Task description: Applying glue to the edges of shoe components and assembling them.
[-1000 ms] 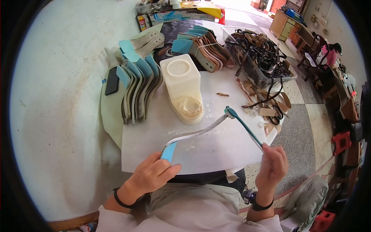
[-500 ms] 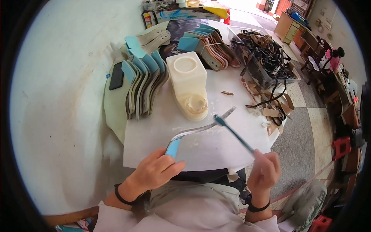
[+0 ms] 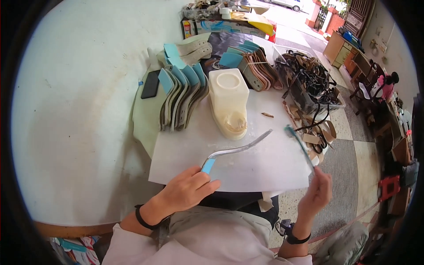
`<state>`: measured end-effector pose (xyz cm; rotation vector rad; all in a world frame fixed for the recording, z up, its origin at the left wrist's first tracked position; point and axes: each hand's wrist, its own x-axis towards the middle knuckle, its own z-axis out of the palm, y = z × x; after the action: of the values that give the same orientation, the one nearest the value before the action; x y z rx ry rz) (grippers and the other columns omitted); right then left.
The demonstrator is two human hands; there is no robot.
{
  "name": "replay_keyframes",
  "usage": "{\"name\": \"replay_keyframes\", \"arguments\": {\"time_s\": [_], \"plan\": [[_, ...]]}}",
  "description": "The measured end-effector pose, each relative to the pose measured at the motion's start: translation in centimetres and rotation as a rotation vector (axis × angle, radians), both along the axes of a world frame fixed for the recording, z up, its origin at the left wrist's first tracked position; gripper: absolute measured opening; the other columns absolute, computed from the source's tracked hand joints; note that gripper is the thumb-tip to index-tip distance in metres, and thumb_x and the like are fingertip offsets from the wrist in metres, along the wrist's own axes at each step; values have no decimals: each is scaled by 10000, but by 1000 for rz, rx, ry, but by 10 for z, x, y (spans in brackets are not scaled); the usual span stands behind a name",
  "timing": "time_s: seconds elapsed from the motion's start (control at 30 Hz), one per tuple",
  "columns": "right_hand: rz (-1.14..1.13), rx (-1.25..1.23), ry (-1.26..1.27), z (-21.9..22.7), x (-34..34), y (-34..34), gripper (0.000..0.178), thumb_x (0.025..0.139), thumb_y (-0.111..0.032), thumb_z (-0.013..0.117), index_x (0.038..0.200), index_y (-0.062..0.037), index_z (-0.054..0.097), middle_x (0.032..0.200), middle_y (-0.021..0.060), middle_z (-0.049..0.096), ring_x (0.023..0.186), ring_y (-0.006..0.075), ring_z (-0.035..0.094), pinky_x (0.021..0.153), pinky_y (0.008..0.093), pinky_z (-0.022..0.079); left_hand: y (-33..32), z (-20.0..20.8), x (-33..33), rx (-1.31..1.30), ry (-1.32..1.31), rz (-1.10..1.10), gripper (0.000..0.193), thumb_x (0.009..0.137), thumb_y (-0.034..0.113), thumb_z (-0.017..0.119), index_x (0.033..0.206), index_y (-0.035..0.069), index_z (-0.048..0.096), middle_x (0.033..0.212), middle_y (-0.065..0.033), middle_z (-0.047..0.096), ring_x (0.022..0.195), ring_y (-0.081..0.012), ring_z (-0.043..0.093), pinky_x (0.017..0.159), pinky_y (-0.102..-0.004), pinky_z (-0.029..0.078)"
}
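My left hand (image 3: 187, 190) is closed around the blue end of a thin, curved insole (image 3: 238, 148), held edge-on above the white work sheet (image 3: 269, 174). Its edge looks pale and wet. In my right hand (image 3: 316, 192) is a slim teal brush (image 3: 302, 148), shaped like a toothbrush, its head up and apart from the insole. Beyond the insole stands a cream plastic glue pot (image 3: 227, 104) with a low, crusted opening at its near end. Left of the pot leans a row of insoles (image 3: 184, 99) with blue ends.
A tied bundle of insoles (image 3: 256, 73) lies behind the pot. At the right, a clear bin (image 3: 314, 105) overflows with dark straps (image 3: 304, 75), with tan scraps (image 3: 312, 138) beside it. A black phone (image 3: 150, 84) lies at the left, near the white wall (image 3: 84, 110).
My right hand has drawn the brush off the insole to the right. My left hand still grips the insole. The whole view has shifted slightly.
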<state>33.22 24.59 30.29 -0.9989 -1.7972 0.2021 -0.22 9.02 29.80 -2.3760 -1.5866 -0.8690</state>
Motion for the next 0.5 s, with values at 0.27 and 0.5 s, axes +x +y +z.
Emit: {"name": "replay_keyframes", "arguments": {"time_s": [0.27, 0.5], "plan": [[219, -251, 160, 31, 14, 24, 177, 1077, 2, 610, 1193, 16, 743, 925, 23, 641, 791, 84, 541, 683, 248, 425, -10, 8, -11, 44, 2, 4, 310, 846, 8, 735, 1142, 100, 732, 1023, -58, 604, 779, -253, 557, 744, -357, 523], [501, -431, -5, 59, -10, 92, 154, 1064, -37, 650, 1164, 26, 750, 849, 16, 680, 764, 87, 602, 702, 254, 492, -15, 2, -9, -83, 43, 12, 286, 814, -34, 682, 1077, 73, 725, 1082, -74, 632, 847, -291, 571, 788, -401, 525]]}}
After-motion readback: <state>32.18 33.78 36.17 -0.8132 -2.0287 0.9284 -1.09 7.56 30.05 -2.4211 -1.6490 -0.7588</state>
